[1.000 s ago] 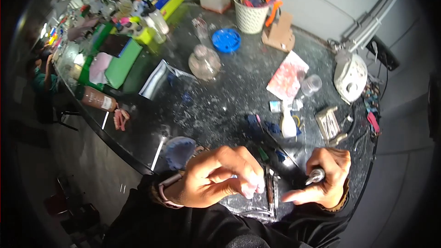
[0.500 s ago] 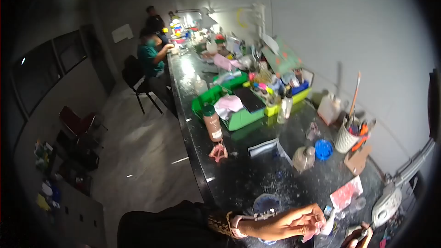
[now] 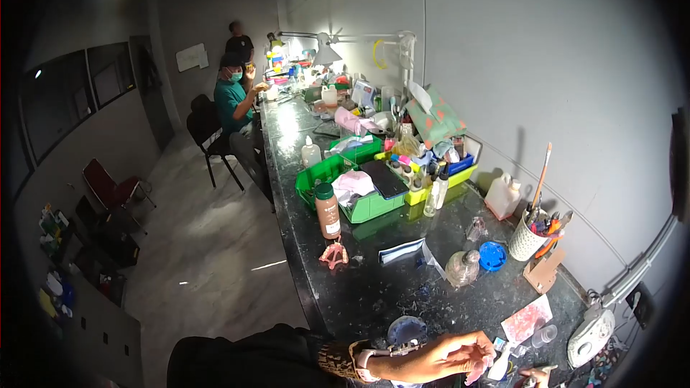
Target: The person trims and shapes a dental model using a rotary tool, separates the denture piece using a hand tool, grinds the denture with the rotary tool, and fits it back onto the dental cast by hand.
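My left hand, with a pale watch band at the wrist, reaches in from the lower left. Its thumb and fingers pinch a small pink piece, which resembles denture material. Just right of those fingertips lies a small white bottle. My right hand shows only in part at the bottom edge, its fingers bent round something dark that I cannot make out. Behind my left wrist sits a round bowl with dark blue contents. A pink-and-white sheet and a small clear cup lie beyond the right hand.
On the black bench stand a brown bottle, a pink dental arch, a glass bottle, a blue lid, a tool cup, green bins and a lamp head. A co-worker sits far along.
The camera view has tilted, so the bench appears shifted and more of the room's far end shows. My left hand keeps its pinch on the pink piece. My right hand sits lower in view.
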`<state>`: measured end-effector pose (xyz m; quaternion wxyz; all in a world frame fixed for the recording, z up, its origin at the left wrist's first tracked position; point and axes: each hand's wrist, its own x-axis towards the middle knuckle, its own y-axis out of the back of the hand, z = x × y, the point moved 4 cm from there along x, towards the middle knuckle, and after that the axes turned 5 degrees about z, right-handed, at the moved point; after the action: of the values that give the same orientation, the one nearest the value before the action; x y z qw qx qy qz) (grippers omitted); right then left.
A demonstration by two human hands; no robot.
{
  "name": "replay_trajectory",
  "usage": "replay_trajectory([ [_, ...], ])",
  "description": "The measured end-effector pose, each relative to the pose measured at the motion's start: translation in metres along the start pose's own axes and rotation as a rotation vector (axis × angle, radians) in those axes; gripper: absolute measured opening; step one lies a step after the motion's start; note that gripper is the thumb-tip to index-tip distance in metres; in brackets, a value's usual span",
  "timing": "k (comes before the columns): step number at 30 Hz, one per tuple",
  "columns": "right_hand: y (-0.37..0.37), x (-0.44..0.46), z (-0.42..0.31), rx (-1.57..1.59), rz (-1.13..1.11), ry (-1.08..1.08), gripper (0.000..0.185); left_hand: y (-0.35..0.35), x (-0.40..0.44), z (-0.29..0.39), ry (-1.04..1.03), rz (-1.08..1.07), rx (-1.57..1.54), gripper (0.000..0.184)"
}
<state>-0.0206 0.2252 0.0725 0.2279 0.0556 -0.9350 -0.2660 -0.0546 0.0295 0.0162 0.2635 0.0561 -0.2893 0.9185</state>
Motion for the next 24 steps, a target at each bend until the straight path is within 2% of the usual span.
replay_trajectory([
  [2,0.003,0.014,-0.034,-0.055,-0.162,-0.045,0.027,0.001,0.0,-0.006,-0.068,-0.025,0.044,0.021],
  [3,0.001,0.014,-0.032,-0.209,-0.061,0.088,0.025,-0.004,-0.003,0.004,-0.04,-0.018,0.066,0.02],
  [4,-0.005,0.01,-0.026,-0.375,0.031,0.206,0.03,-0.008,-0.005,0.015,-0.001,-0.023,0.077,0.019],
  [5,-0.008,0.005,-0.026,-0.321,-0.041,0.047,0.026,-0.01,-0.006,0.019,-0.059,-0.004,0.19,0.018],
  [6,-0.013,-0.015,0.015,-0.328,0.078,0.125,0.061,-0.011,-0.005,0.022,-0.117,0.009,0.298,0.017],
  [7,-0.017,-0.01,-0.006,-0.53,0.136,0.264,0.057,-0.013,-0.003,0.024,-0.162,0.012,0.393,0.015],
  [8,-0.018,-0.003,-0.01,-0.377,0.02,0.097,0.056,-0.016,-0.002,0.026,-0.214,0.013,0.49,0.014],
  [9,-0.017,0.003,-0.02,-0.476,-0.029,0.15,0.056,-0.017,-0.002,0.026,-0.234,0.02,0.483,0.014],
  [10,-0.017,0.006,-0.016,-0.436,-0.001,0.211,0.052,-0.017,-0.001,0.027,-0.257,0.03,0.486,0.014],
  [15,-0.022,0.008,-0.012,-0.462,0.003,0.265,0.052,-0.017,0.001,0.026,-0.37,0.006,0.576,0.013],
  [18,-0.023,0.01,-0.016,-0.494,-0.035,0.201,0.05,-0.016,0.0,0.024,-0.399,-0.017,0.551,0.017],
  [24,-0.024,0.011,-0.014,-0.531,-0.028,0.237,0.053,-0.015,0.0,0.021,-0.505,-0.025,0.632,0.021],
])
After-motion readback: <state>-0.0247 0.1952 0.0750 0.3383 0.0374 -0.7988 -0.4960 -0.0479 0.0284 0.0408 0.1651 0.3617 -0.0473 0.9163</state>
